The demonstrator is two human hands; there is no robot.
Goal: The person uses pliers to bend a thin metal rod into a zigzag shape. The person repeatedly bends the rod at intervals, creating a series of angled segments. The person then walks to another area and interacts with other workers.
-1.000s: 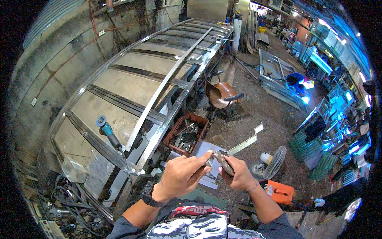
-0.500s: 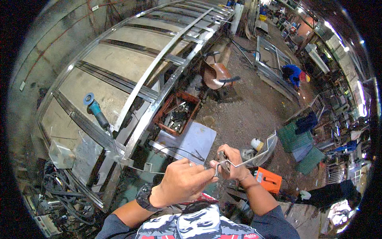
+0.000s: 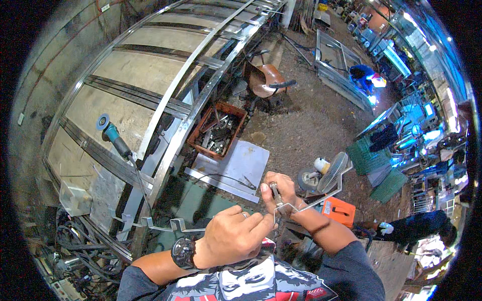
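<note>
A thin metal rod (image 3: 195, 230), bent into square steps, runs crosswise in front of my chest and kinks between my hands. My left hand (image 3: 233, 231) is closed around it, thumb and forefinger pinching near the kink. My right hand (image 3: 282, 186), a little farther off, is closed on a metal hand tool (image 3: 275, 194) that looks like pliers. Its lower end meets the rod at the kink; the exact contact is partly hidden by fingers. Beyond my right wrist the rod slants up to the right and bends again beside a fan.
To the left stands a large metal frame (image 3: 165, 145) with an angle grinder (image 3: 114, 138) on it. Nearby are a red-brown crate (image 3: 213, 152) of metal pieces, a chair (image 3: 266, 80), a fan (image 3: 332, 173) and an orange case (image 3: 338, 211). A co-worker (image 3: 365, 80) crouches by bright sparks.
My right hand and the tool have shifted slightly up and left, and the tool stands more upright. The rod has turned in my grip. A blue-white glare now lights the right side.
</note>
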